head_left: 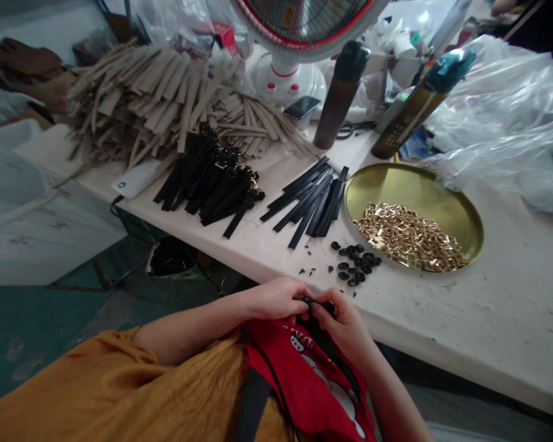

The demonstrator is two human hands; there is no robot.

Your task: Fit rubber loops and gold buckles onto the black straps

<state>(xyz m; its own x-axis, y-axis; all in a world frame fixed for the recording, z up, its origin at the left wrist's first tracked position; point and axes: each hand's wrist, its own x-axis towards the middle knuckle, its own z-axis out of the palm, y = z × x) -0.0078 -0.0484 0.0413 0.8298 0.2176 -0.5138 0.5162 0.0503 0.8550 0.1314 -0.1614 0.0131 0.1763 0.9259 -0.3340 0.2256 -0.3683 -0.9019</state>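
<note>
The person's left hand (276, 299) and right hand (345, 325) met just below the edge of the white worktable (488, 319), over a red cloth (304, 374) on the lap. Both hands pinched one small black strap piece (320, 305); it lay between the fingertips, mostly hidden by them. Just beyond the fingers lay small black rings (357, 263), and farther a round golden tray (419, 190) with golden metal clips (410, 236).
</note>
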